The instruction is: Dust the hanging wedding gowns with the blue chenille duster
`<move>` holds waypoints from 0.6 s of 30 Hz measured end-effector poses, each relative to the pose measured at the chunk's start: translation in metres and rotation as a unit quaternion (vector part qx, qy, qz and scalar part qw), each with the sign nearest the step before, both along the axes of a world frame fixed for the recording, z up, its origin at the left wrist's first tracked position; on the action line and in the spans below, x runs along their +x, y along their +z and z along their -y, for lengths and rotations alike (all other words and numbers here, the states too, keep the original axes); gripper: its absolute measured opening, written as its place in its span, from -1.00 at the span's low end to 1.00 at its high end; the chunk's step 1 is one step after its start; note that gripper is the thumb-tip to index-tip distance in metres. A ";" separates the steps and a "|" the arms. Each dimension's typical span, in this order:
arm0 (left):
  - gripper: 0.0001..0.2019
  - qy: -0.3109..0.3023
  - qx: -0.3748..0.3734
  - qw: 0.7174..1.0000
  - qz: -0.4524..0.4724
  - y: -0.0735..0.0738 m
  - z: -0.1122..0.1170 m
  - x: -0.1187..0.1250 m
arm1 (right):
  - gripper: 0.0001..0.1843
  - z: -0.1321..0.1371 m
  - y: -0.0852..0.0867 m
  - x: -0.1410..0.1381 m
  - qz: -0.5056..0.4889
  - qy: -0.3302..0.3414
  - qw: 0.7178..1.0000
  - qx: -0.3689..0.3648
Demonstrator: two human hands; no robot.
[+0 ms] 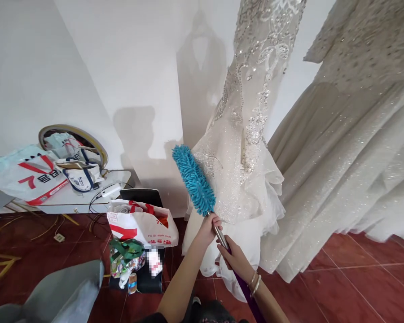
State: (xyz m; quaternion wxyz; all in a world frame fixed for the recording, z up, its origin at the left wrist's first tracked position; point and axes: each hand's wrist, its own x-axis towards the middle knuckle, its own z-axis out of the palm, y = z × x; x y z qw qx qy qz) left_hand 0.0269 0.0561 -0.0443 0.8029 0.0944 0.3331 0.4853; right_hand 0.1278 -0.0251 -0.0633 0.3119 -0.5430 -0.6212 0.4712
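Observation:
A blue fluffy duster on a metal and purple pole leans against a white sequined gown. My left hand is closed round the pole just under the blue head. My right hand, with bracelets at the wrist, grips the pole a little lower, where metal meets purple. The duster head touches the gown's left ruffle.
A second glittery beige gown hangs at the right. A low white table with bags stands at the left, a white and red bag and small clutter on the red tile floor. A grey fabric piece lies bottom left.

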 end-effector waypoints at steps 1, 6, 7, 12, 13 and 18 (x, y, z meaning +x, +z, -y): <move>-0.75 -0.006 -0.006 1.000 0.006 -0.006 0.002 0.000 | -0.83 0.003 -0.006 0.000 0.002 -0.001 1.000 -0.005; -0.81 -0.006 -0.047 0.998 0.031 -0.042 0.011 -0.001 | -0.84 0.013 -0.036 0.000 0.023 0.002 0.999 -0.032; -0.81 -0.006 -0.060 0.998 0.033 -0.051 0.013 0.000 | -0.84 0.015 -0.043 0.000 0.029 0.000 0.999 -0.038; -0.82 -0.006 -0.134 0.991 0.028 -0.101 0.027 0.006 | -0.83 0.027 -0.080 0.005 0.061 -0.009 0.996 -0.062; -0.82 -0.005 -0.146 0.989 0.026 -0.109 0.032 0.007 | -0.84 0.030 -0.086 0.005 0.066 -0.007 0.996 -0.066; -0.80 0.018 -0.167 0.985 0.036 -0.124 0.060 -0.002 | -0.88 0.048 -0.099 0.000 0.086 0.019 0.994 -0.070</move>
